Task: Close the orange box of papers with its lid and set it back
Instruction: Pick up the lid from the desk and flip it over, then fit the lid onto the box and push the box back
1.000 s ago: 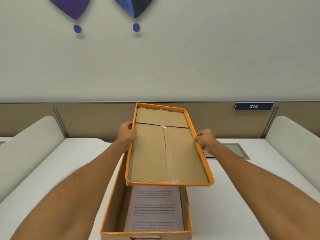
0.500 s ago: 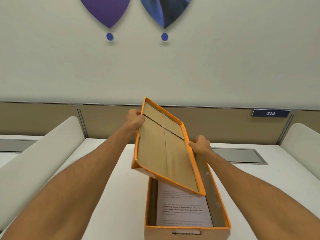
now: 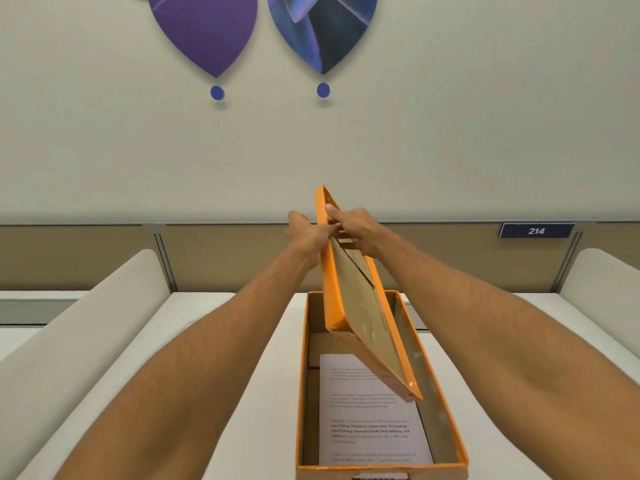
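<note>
Office cubicle, white desk (image 3: 249,341), beige partition behind with a "214" plate (image 3: 536,231), two leaf-shaped wall panels above. Fingers (image 3: 334,211) of right hand (image 3: 353,230) curl over the lid's far long edge, thumb side on the brown inner face; closed on it. Left hand (image 3: 308,233) presses against the orange outer side near the same far end; its fingers are partly hidden and blurred, looks like a grip on the rim but can't fully tell. Lid (image 3: 360,306) is held between both hands, tipped up nearly on edge, near corner dipping down inside the open orange box (image 3: 446,403). Box sits on the desk, just right of centre, printed papers (image 3: 367,427) lying flat on its bottom.

Handling, as judgement: lid is thin cardboard, light, fairly stiff but can twist along its length; taped seam on the inside. Better held at the two long rims mid-length so it drops level onto the box. Box with paper is probably moderate weight; near end shows a cut-out handle (image 3: 377,476), likely the spot to take it. Lid not yet on.
</note>
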Action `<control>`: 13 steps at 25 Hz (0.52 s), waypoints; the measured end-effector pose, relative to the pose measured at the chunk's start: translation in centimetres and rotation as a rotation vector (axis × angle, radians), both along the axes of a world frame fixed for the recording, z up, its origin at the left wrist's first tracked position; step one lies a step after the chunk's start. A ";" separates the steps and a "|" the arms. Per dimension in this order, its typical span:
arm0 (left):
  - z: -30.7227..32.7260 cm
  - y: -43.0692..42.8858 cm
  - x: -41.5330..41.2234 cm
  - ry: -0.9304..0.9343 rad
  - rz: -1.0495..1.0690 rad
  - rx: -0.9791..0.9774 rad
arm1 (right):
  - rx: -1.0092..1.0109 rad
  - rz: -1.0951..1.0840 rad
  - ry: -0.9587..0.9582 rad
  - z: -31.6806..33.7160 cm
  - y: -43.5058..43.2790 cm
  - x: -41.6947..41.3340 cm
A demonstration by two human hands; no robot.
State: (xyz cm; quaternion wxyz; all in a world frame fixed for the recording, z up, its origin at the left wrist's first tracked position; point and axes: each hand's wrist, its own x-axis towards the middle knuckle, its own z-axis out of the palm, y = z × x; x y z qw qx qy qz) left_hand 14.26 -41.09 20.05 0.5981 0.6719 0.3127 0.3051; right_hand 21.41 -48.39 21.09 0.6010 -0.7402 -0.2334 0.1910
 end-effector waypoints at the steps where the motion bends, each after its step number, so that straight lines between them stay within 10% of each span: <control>1: 0.2 -0.5 0.2 -0.025 -0.014 -0.011 | 0.021 -0.023 0.029 0.2 -0.1 0.2; 13: -4.5 0.9 0.0 0.004 -0.141 -0.138 | 0.173 -0.150 0.149 1.8 -4.1 3.6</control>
